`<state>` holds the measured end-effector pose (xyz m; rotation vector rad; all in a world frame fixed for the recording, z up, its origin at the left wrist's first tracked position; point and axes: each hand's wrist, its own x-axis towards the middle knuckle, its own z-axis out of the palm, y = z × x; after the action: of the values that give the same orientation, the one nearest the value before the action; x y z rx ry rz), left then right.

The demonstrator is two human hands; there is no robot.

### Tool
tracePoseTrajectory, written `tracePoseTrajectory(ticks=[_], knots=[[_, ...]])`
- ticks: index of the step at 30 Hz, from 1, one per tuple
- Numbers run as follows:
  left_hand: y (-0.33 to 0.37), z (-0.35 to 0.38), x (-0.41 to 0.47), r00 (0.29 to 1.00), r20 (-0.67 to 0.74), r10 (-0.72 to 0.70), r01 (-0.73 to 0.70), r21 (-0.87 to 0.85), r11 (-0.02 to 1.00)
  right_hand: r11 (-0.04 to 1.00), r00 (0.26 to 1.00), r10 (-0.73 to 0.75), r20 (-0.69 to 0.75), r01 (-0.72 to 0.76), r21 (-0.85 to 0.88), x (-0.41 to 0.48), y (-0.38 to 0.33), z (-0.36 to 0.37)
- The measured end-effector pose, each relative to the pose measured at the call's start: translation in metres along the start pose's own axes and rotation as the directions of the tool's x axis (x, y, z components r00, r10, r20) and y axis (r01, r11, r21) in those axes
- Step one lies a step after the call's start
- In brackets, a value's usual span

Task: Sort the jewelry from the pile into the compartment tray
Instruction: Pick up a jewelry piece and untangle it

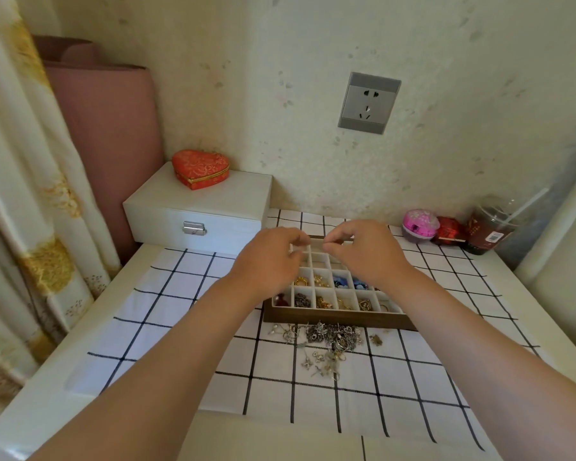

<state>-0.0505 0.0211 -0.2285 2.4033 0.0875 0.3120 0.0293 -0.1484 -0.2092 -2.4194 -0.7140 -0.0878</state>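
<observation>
On the checked cloth (167, 294), the tray (340, 319) has near cells filled, far ones bare; a pile (330, 341) lies unsorted. Left hand (270, 257) and right hand (363, 251) curl above the tray; what they hold, I cannot tell.

White cloth (167, 294) with dark grid lines, red heart box (200, 168) with gold trim, white case (213, 197), brown tray (340, 319)

Above the compartment tray (340, 319), the person's left hand (266, 261) and right hand (363, 252) were bare; both forearms (187, 344) were bare too, skin uncovered throughout.
</observation>
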Motion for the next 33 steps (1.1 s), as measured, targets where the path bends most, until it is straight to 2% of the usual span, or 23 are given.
tracePoseTrajectory(ticks=[2, 4, 7, 12, 18, 26, 33], knots=[[-0.009, 0.004, 0.003, 0.995, 0.058, 0.077, -0.088, 0.236, 0.968, 0.995, 0.999, 0.006, 0.044, -0.001, -0.096, 0.003, 0.003, 0.006], [-0.014, 0.009, 0.004, 0.988, 0.126, 0.093, -0.129, 0.313, 0.941, 0.99, 0.996, -0.007, 0.089, 0.019, -0.139, 0.006, 0.004, 0.012], [-0.019, 0.017, 0.005, 0.98, 0.179, 0.086, -0.141, 0.321, 0.937, 0.976, 0.991, -0.014, 0.134, 0.043, -0.212, 0.012, 0.001, 0.021], [-0.021, 0.018, 0.006, 0.981, 0.176, 0.086, -0.137, 0.305, 0.942, 0.926, 0.982, 0.029, 0.185, 0.043, -0.376, 0.022, 0.0, 0.029], [-0.02, 0.017, 0.005, 0.98, 0.174, 0.098, -0.149, 0.311, 0.939, 0.865, 0.995, 0.059, 0.076, -0.013, -0.502, 0.02, -0.005, 0.029], [-0.021, 0.018, 0.005, 0.98, 0.163, 0.112, -0.16, 0.326, 0.932, 0.932, 0.97, 0.083, 0.227, 0.006, -0.364, 0.019, -0.003, 0.025], [-0.017, 0.01, 0.001, 0.981, 0.122, 0.152, -0.185, 0.334, 0.924, 0.972, 0.985, 0.037, 0.166, 0.003, -0.233, 0.005, -0.004, -0.002]])
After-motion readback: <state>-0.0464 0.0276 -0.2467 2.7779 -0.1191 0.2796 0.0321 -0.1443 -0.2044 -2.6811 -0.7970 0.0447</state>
